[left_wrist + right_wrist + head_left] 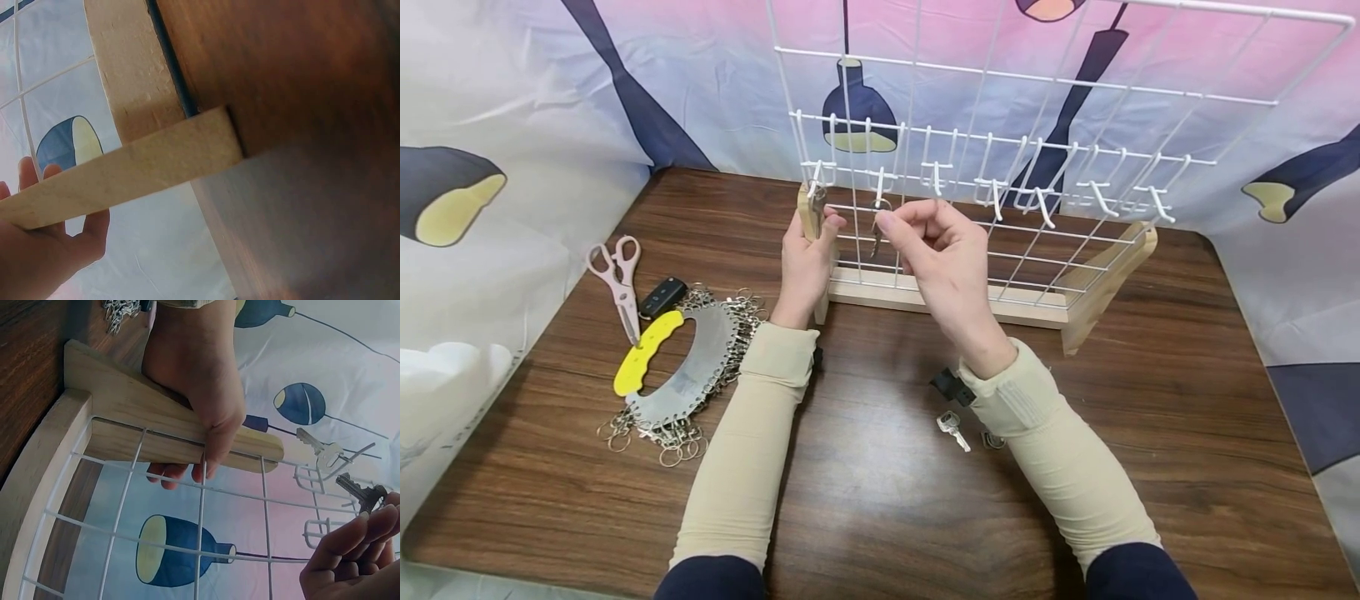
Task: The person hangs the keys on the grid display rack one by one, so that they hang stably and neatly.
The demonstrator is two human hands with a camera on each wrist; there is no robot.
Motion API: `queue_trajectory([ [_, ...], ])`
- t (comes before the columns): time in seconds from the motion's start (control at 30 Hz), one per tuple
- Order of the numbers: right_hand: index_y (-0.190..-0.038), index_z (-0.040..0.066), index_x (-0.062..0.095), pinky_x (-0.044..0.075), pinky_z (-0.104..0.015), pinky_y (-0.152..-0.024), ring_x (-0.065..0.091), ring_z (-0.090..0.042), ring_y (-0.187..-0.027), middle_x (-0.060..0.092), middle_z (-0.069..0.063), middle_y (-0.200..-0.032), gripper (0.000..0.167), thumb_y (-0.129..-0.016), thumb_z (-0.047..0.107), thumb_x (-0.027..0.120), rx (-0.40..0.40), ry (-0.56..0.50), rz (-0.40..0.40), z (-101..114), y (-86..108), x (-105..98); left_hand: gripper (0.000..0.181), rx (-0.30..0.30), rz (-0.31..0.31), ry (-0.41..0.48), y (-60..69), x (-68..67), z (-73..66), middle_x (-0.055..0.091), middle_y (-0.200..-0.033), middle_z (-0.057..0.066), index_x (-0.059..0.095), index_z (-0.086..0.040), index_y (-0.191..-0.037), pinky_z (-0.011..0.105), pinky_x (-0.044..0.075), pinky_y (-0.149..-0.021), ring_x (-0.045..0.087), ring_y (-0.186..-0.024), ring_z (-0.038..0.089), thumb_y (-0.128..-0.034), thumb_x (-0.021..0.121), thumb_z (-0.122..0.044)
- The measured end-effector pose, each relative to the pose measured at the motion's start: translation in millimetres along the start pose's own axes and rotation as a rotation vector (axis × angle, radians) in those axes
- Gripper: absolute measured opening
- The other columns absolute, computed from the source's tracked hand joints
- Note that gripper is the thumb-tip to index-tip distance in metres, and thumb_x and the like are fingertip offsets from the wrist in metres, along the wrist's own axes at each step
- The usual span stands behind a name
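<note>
My left hand [806, 265] grips the wooden left upright [125, 178] of the white wire rack, its thumb and fingers on either side of the wood in the right wrist view. A key [320, 449] hangs on the leftmost hook. My right hand [946, 271] pinches a second, dark-looking key [359, 490] by its head, at the second hook [881, 179]. Whether its ring is on that hook I cannot tell. The other hooks [1042, 205] hold no keys. On the table [865, 483] lie a silver key [951, 428] and, partly hidden by my right sleeve, a metal ring [992, 439].
At the left of the table lie pink scissors [622, 287], a black car key [663, 297] and a curved metal plate [696, 367] with a yellow handle [643, 354] and many small rings and clasps. The rack's right wooden upright [1105, 287] stands at the right. Patterned cloth hangs behind.
</note>
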State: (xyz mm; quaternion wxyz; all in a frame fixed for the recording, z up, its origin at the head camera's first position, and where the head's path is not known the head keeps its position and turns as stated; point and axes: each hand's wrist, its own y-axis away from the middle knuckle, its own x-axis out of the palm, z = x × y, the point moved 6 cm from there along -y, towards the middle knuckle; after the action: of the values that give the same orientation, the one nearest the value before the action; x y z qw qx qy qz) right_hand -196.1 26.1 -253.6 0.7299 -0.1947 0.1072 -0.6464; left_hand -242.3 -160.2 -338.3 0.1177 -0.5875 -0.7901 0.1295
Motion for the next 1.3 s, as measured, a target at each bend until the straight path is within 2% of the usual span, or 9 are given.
queue_trajectory([
  [0.13, -0.085, 0.012, 0.068, 0.031, -0.025, -0.045, 0.044, -0.019, -0.05, 0.055, -0.008, -0.06, 0.008, -0.087, 0.016, 0.075, 0.013, 0.022, 0.005, -4.6, 0.4, -4.9, 0.033, -0.005, 0.003, 0.022, 0.2, -0.2, 1.4, 0.061, -0.083, -0.003, 0.052, 0.012, -0.112, 0.021, 0.038, -0.052, 0.044, -0.058, 0.018, -0.0972, 0.061, -0.017],
  [0.4, -0.085, 0.01, 0.069, 0.031, -0.024, -0.043, 0.046, -0.017, -0.05, 0.056, -0.002, -0.06, 0.007, -0.086, 0.014, 0.075, 0.027, 0.118, 0.045, -7.8, 9.7, -30.6, 0.021, -0.057, -0.004, 0.047, -0.6, -1.5, 5.0, 0.063, -0.096, 0.016, 0.056, 0.004, -0.107, 0.022, 0.038, -0.052, 0.043, -0.058, 0.012, -0.0971, 0.06, -0.014],
  [0.5, -0.089, 0.009, 0.069, 0.035, -0.024, -0.047, 0.048, -0.017, -0.055, 0.057, -0.004, -0.064, 0.011, -0.087, 0.018, 0.074, 0.071, 0.234, 0.142, -9.9, 17.5, -40.1, 0.025, -0.067, 0.005, 0.047, -0.9, -1.1, 3.8, 0.063, -0.094, 0.013, 0.053, 0.01, -0.112, 0.021, 0.037, -0.051, 0.041, -0.057, 0.013, -0.0978, 0.058, -0.011],
  [0.6, -0.096, 0.01, 0.068, 0.042, -0.026, -0.055, 0.051, -0.018, -0.063, 0.06, -0.003, -0.072, 0.017, -0.088, 0.024, 0.074, 0.154, 0.425, 0.311, -17.4, 29.5, -47.3, 0.025, -0.059, 0.006, 0.023, 1.8, -0.3, -5.0, 0.062, -0.086, 0.002, 0.054, 0.011, -0.111, 0.02, 0.036, -0.052, 0.041, -0.057, 0.012, -0.0978, 0.058, -0.01],
  [0.73, -0.099, 0.013, 0.069, 0.047, -0.029, -0.064, 0.055, -0.016, -0.07, 0.061, 0.001, -0.079, 0.015, -0.089, 0.024, 0.073, 0.202, 0.648, 0.546, -30.9, 49.1, -54.3, 0.025, -0.031, -0.007, -0.004, 1.0, -0.1, -4.8, 0.065, -0.089, 0.013, 0.056, 0.007, -0.108, 0.021, 0.038, -0.06, 0.045, -0.065, 0.012, -0.0972, 0.06, -0.015],
  [0.8, -0.097, 0.014, 0.071, 0.048, -0.03, -0.063, 0.055, -0.014, -0.07, 0.061, 0.004, -0.079, 0.012, -0.088, 0.023, 0.073, 0.19, 0.745, 0.619, -35.8, 58.2, -58.4, 0.026, -0.023, -0.011, -0.01, -2.3, -0.2, 3.2, 0.065, -0.099, 0.021, 0.056, 0.005, -0.108, 0.022, 0.039, -0.065, 0.048, -0.072, 0.011, -0.097, 0.061, -0.018],
  [0.97, -0.1, 0.017, 0.073, 0.046, -0.031, -0.063, 0.051, -0.011, -0.07, 0.058, 0.006, -0.085, 0.019, -0.085, 0.028, 0.076, 0.148, 1.004, 0.764, -46.5, 81.0, -70.1, 0.026, -0.035, -0.005, -0.026, -2.3, 1.2, 2.4, 0.063, -0.105, 0.027, 0.055, 0.01, -0.111, 0.022, 0.04, -0.069, 0.053, -0.08, 0.009, -0.0984, 0.058, -0.013],
  [1.1, -0.104, 0.018, 0.073, 0.046, -0.035, -0.069, 0.051, -0.014, -0.08, 0.056, 0.003, -0.09, 0.029, -0.081, 0.034, 0.079, 0.089, 1.12, 0.889, -52.2, 99.9, -72.3, 0.025, -0.042, 0.004, -0.021, 0.0, 2.0, -4.8, 0.062, -0.107, 0.03, 0.053, 0.012, -0.112, 0.02, 0.041, -0.074, 0.055, -0.086, 0.007, -0.0986, 0.056, -0.009],
  [1.3, -0.095, 0.019, 0.071, 0.045, -0.037, -0.074, 0.053, -0.017, -0.089, 0.056, 0.004, -0.093, 0.027, -0.076, 0.033, 0.083, 0.024, 1.187, 0.956, -54.8, 116.4, -68.1, 0.025, -0.074, 0.011, 0.016, 8.9, 3.6, -26.7, 0.063, -0.092, 0.011, 0.051, 0.014, -0.11, 0.02, 0.039, -0.058, 0.046, -0.063, 0.009, -0.0981, 0.056, -0.007],
])
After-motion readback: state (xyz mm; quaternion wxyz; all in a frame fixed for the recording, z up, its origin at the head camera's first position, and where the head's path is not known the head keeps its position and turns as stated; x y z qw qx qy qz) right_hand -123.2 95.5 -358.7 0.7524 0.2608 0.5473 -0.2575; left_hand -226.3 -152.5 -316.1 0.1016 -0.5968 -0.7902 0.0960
